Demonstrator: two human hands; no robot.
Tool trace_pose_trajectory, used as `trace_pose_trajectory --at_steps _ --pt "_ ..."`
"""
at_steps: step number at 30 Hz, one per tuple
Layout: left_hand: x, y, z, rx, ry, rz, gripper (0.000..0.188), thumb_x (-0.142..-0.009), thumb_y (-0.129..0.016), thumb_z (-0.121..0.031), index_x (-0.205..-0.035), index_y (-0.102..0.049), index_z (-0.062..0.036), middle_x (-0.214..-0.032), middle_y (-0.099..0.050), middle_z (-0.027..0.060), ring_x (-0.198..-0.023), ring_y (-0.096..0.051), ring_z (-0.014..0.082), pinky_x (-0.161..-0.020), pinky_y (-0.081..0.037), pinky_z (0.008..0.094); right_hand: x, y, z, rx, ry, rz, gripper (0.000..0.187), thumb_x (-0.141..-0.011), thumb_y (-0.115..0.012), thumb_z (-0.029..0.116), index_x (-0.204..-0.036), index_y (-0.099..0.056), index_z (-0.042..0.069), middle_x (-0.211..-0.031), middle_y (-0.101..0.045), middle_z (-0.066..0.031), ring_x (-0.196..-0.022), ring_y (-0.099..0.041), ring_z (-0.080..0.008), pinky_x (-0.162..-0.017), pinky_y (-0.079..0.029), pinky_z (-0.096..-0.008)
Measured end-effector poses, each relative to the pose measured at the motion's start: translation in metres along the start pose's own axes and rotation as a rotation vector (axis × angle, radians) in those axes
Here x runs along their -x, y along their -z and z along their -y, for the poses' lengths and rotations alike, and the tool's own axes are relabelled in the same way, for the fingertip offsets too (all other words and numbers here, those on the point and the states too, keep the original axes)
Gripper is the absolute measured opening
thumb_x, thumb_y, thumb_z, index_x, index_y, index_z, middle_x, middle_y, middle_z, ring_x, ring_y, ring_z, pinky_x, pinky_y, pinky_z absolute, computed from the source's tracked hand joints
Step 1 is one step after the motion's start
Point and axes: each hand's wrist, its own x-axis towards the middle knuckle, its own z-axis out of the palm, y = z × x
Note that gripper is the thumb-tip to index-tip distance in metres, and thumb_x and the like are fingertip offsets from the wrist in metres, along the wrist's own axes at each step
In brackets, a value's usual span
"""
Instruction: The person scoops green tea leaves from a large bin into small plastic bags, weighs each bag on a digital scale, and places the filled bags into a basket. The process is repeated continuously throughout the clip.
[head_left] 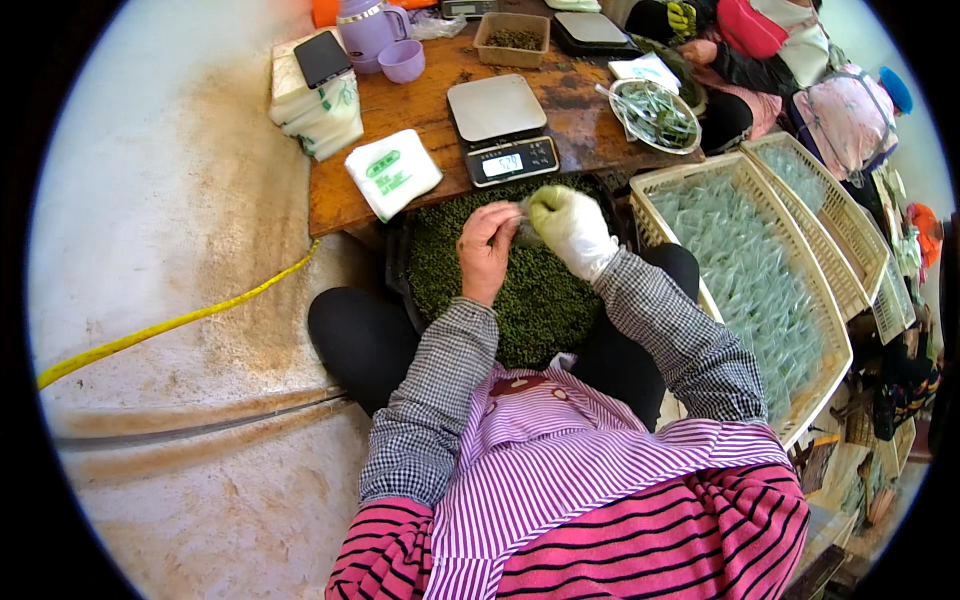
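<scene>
1. Near the middle of the frame, the bare left hand (486, 250) has thumb and fingers pinched together on a small clear bag (527, 232).
2. Just right of it, the gloved right hand (570, 228) curls its fingers inward beside the bag; the tips are hidden, so I cannot tell whether they clamp it.
3. The bag is above green grains (540, 310) in a dark tub (397, 262) at centre.
4. At upper centre, a scale (497, 108) and white bags (394, 174) rest on a wooden table (585, 112).
5. At right, a basket (686, 172) holds clear packets (745, 250).
</scene>
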Motion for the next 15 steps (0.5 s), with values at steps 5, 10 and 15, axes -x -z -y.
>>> trace_pose_trajectory --at_steps 5,10,15 --pt "0.043 -0.015 0.009 0.130 0.328 -0.156 0.013 -0.092 -0.060 -0.013 -0.097 -0.068 -0.0040 -0.097 -0.067 0.0059 -0.093 -0.062 0.0188 -0.080 -0.050 0.0329 0.039 0.011 -0.028 0.364 0.529 -0.174 0.038 -0.071 -0.060 0.003 -0.106 -0.066 0.015 -0.114 -0.061 -0.0037 -0.112 -0.052 -0.0289 -0.099 -0.034 -0.0457" --pt "0.052 -0.033 0.011 -0.124 -0.029 0.045 0.009 -0.087 -0.063 -0.012 -0.089 -0.068 -0.0044 -0.093 -0.067 0.0114 -0.092 -0.061 0.0259 -0.086 -0.046 0.0384 0.054 -0.010 -0.043 0.640 0.207 0.458 0.041 -0.077 -0.062 0.016 -0.117 -0.062 0.022 -0.127 -0.057 -0.0020 -0.133 -0.035 -0.0323 -0.108 -0.013 -0.0632" --pt "0.056 -0.034 -0.001 0.174 0.302 -0.033 0.014 -0.095 -0.055 -0.011 -0.094 -0.066 -0.0029 -0.096 -0.064 0.0060 -0.088 -0.059 0.0185 -0.080 -0.047 0.0326 0.071 0.008 -0.040 0.633 0.450 0.155 0.051 -0.073 -0.063 0.016 -0.124 -0.056 0.015 -0.124 -0.057 -0.0074 -0.133 -0.031 -0.0341 -0.101 -0.020 -0.0663"
